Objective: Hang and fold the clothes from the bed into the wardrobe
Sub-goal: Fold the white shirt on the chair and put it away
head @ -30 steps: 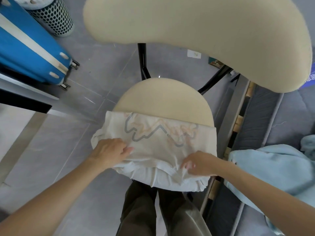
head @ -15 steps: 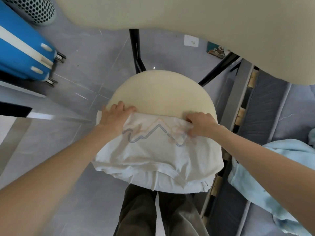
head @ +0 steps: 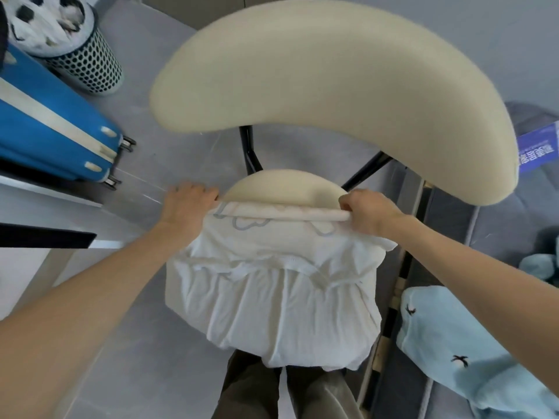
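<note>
A white T-shirt (head: 272,297) with a grey and pink print lies on the round cream seat of a chair (head: 287,189) and hangs over its front edge. My left hand (head: 184,207) grips the shirt's far left corner. My right hand (head: 366,213) grips the far right corner. Between them the far edge of the shirt is lifted and rolled over into a fold. A light blue garment (head: 472,352) with small black marks lies on the bed at the right.
The chair's wide cream backrest (head: 332,95) fills the upper middle. A blue suitcase (head: 51,128) and a perforated bin (head: 81,52) with white items stand at the left. The bed frame (head: 402,276) runs down the right, with grey floor tiles around.
Both hands went from the shirt's near edge to its far edge, took hold of the corners and lifted that edge into a fold. The camera view has tilted up.
</note>
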Motion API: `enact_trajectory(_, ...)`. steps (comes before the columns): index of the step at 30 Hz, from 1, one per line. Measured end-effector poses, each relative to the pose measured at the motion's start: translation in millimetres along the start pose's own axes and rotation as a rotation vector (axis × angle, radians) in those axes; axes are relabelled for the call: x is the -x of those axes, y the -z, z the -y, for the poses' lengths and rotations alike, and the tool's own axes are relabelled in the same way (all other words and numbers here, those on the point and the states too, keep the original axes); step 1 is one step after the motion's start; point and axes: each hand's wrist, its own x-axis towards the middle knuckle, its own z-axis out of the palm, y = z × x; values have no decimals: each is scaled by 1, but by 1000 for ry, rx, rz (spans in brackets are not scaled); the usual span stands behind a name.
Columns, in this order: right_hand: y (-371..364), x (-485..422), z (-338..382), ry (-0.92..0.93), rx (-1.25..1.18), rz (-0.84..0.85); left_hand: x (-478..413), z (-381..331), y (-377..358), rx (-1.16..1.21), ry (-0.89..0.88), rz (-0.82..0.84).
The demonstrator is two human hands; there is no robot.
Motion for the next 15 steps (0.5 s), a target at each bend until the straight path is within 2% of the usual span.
enact_trajectory(4,18,2,0,-54,0,-215,-3,3,19,9,23,-159)
enact_trajectory(7,14,13,0,-67,45,-306,9,4,17,25,-4,-263)
enact_trajectory(15,-42,60,6,1,169,-200,74,-8,-27,54,-106,-290)
